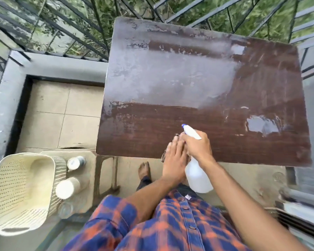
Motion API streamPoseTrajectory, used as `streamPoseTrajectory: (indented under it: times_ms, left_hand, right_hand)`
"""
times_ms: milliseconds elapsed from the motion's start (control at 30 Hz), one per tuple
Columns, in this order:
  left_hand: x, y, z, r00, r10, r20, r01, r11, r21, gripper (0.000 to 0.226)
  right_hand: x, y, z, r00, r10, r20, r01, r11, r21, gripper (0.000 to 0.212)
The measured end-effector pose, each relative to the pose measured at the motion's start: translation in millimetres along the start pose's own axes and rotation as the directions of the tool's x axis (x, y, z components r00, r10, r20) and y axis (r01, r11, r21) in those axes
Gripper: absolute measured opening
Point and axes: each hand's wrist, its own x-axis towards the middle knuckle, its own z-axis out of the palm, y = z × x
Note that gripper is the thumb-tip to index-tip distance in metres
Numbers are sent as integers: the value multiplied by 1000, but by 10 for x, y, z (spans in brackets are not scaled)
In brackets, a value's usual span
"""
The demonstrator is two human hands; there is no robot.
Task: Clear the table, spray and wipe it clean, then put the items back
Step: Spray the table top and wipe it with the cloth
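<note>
A dark brown table [261,84] fills the upper right, its top streaked with pale dusty or wet patches. My right hand [198,145] grips the neck of a white spray bottle [198,176] with a blue nozzle, held over the table's near edge and pointing toward the far left. My left hand [174,160] lies flat with straight fingers on a dark cloth [163,156] at the near edge; only a sliver of the cloth shows beneath it.
A cream perforated basket [16,192] stands on the floor at the lower left, with a white-capped bottle [67,188] and a dark jar [76,163] beside it. A metal railing [65,33] runs behind the table. My bare foot [144,171] is under the table's edge.
</note>
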Motion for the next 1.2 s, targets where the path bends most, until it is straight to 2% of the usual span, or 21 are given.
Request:
streamPoseTrajectory:
  times_ms: [67,100,200,267,400,533,600,767,833,933,1067,1200]
  left_hand:
    - [115,119,-24,966,201,160,-212,976,57,69]
    - [168,144,-39,939,289,188,-305,951,61,68]
    - [348,103,-52,845,508,169,-522,851,55,62]
    - [425,9,-21,784,600,159,-617,782,94,63]
    - [475,1,-58,720,660,215,-692,707,145,71]
    - [478,63,-76,644,691,328,-761,623,182,85]
    - [501,76,-135,641,693,330,-760,635,139,85]
    - [584,32,-210,618,723,308,-758,652,-9,69]
    - [630,-11,-218,632,714,301,-742,670,-31,67]
    - [789,-91,-311,711,654,258,-664,746,-59,63]
    - [1236,-378,-691,884,430,183,-436,900,-9,62]
    - [1655,-883,-1069,974,218,57,-217,976,-12,61]
  right_hand:
    - [3,114,-181,997,29,-71,-26,999,37,14]
    - [1,162,-269,993,46,-108,-41,998,50,17]
    - [12,328,-505,974,89,-208,-79,995,53,14]
    - [19,428,-605,962,122,-243,-112,992,58,9]
    - [40,600,-746,936,215,-280,-186,975,125,25]
    - [11,580,-771,927,248,-280,-197,960,200,14]
    - [37,558,-767,928,252,-274,-194,956,221,19]
    - [136,402,-722,947,204,-250,-155,967,201,13]
    - [188,319,-696,953,183,-243,-131,968,215,13]
    - [215,180,-685,956,166,-240,-122,975,187,14]
    - [263,51,-654,964,176,-198,-131,967,219,17]
    - [361,30,-642,971,164,-175,-122,966,226,15]
